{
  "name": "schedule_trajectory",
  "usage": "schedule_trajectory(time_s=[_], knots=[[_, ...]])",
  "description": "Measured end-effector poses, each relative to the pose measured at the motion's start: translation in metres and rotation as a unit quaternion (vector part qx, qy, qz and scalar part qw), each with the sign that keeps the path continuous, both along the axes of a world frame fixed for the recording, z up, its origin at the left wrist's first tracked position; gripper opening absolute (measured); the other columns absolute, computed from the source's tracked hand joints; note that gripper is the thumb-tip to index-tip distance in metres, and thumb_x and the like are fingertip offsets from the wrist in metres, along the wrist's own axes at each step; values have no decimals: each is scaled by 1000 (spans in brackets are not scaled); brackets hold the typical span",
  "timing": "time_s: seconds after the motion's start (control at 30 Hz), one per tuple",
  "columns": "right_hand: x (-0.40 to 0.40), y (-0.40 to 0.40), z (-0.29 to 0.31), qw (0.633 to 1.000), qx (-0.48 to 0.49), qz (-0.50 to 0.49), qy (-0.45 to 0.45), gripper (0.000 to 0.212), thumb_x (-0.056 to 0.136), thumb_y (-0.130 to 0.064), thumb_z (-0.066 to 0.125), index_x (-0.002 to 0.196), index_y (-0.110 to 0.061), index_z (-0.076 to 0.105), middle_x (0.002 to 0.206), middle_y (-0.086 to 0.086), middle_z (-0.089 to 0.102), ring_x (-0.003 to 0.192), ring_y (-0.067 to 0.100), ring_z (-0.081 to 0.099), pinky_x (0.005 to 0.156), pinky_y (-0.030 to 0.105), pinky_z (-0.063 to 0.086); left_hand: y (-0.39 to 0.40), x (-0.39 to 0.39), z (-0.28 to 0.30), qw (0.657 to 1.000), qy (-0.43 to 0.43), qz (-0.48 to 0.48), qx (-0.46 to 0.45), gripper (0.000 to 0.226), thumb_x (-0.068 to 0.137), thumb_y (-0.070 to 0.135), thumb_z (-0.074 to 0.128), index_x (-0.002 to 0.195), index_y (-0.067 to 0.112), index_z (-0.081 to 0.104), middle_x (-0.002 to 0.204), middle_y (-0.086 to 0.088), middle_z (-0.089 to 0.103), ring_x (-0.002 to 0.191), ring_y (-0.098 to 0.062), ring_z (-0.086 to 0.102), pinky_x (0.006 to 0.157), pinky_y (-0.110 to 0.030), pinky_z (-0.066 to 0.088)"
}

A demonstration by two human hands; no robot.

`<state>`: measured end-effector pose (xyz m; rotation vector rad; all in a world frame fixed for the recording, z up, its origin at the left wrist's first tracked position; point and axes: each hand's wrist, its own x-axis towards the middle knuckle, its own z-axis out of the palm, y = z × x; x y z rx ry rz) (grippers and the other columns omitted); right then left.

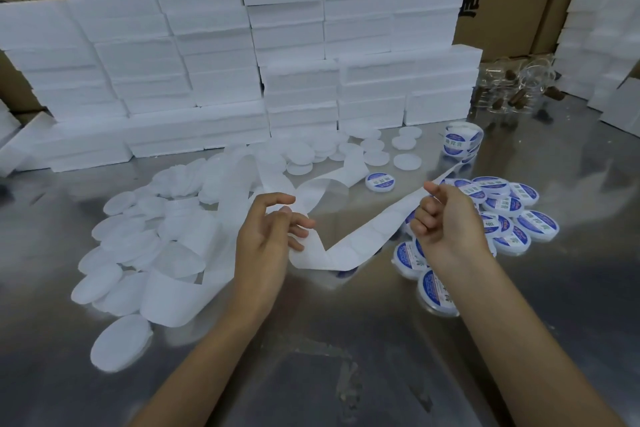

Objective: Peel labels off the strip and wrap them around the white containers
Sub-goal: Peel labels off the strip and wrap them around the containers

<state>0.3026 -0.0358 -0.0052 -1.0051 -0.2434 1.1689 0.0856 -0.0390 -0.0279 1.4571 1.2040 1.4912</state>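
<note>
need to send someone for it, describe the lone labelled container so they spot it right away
Start at the wall of white foam boxes and come forward onto the metal table. The labelled container lies alone beside the strip, apart from the labelled pile.

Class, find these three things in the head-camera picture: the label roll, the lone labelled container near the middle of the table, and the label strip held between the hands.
label roll (pixel 462 141), head view, on its printed outer side.
lone labelled container (pixel 380 181), head view, on its blue top label.
label strip (pixel 360 239), head view, on the span between the hands.
</note>
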Motion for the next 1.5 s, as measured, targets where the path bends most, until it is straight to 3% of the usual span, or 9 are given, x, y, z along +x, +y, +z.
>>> schedule_trajectory(time_s=[0.27, 0.4, 0.5, 0.7, 0.83, 0.93, 1.1, 1.33, 1.5], knots=[[-27, 19, 3, 960, -20, 98, -263, 23, 94, -10, 42, 90, -11, 65, 50, -1, 47, 38, 12, 36, 40, 24, 34, 29, -14, -8, 995, 46, 87, 30, 22, 101, 5, 44, 103, 20, 60, 93, 12, 69, 91, -7, 62, 85, -24, 48], [-47, 67, 10, 883, 5, 127, -452, 17, 94, -18, 51, 91, -13, 67, 71, -1, 65, 57, 10, 56, 51, 23, 48, 45, -21, -15, 996, 35, 77, -23, 21, 100, 8, 45, 105, 21, 61, 97, 9, 65, 93, -10, 60, 76, -10, 45], [-68, 116, 9, 814, 36, 104, -570, 14, 94, -19, 54, 99, -13, 65, 92, -4, 65, 88, 15, 61, 76, 28, 48, 53, -27, -19, 995, 27, 73, -67, 23, 101, 12, 45, 105, 24, 63, 95, 7, 63, 81, -11, 57, 69, -18, 47], [-102, 198, -10, 709, 11, 188, -680, 42, 92, -27, 60, 128, -12, 48, 123, 11, 56, 115, 30, 51, 88, 34, 45, 62, -37, -21, 992, 12, 81, -95, 24, 101, 15, 44, 99, 29, 63, 90, 4, 64, 78, -15, 60, 77, -35, 55], [-108, 218, -27, 645, -22, 182, -742, 45, 92, -33, 58, 131, -16, 44, 119, 10, 58, 114, 30, 50, 86, 37, 43, 64, -40, -25, 993, 19, 70, -94, 23, 101, 19, 46, 95, 33, 63, 77, 9, 64, 69, -9, 59, 73, -32, 56], [-109, 218, -37, 655, -6, 131, -744, 36, 91, -36, 58, 123, -22, 50, 103, 3, 59, 107, 30, 53, 84, 37, 39, 64, -40, -26, 993, 23, 69, -93, 23, 101, 20, 45, 95, 34, 62, 77, 13, 65, 71, -6, 60, 76, -29, 56], [-102, 212, -37, 716, 6, 120, -688, 26, 86, -28, 64, 112, -32, 65, 120, 0, 65, 110, 23, 58, 84, 30, 43, 63, -40, -25, 993, 21, 63, -94, 23, 101, 20, 46, 93, 33, 63, 74, 12, 64, 68, -5, 58, 74, -29, 54], [-92, 185, -9, 755, 58, 80, -648, 21, 83, -31, 74, 104, -32, 72, 117, -12, 67, 97, 9, 59, 73, 21, 38, 63, -39, -22, 992, 7, 66, -103, 24, 100, 16, 46, 96, 30, 65, 83, 5, 66, 65, -9, 56, 70, -31, 52], [-86, 122, 29, 770, 154, 91, -612, 26, 80, -26, 79, 105, -29, 75, 119, -15, 68, 114, 4, 56, 89, 20, 43, 52, -39, -9, 993, -68, 66, -65, 19, 103, 19, 48, 98, 23, 66, 73, 5, 64, 63, -10, 56, 58, -25, 48]])
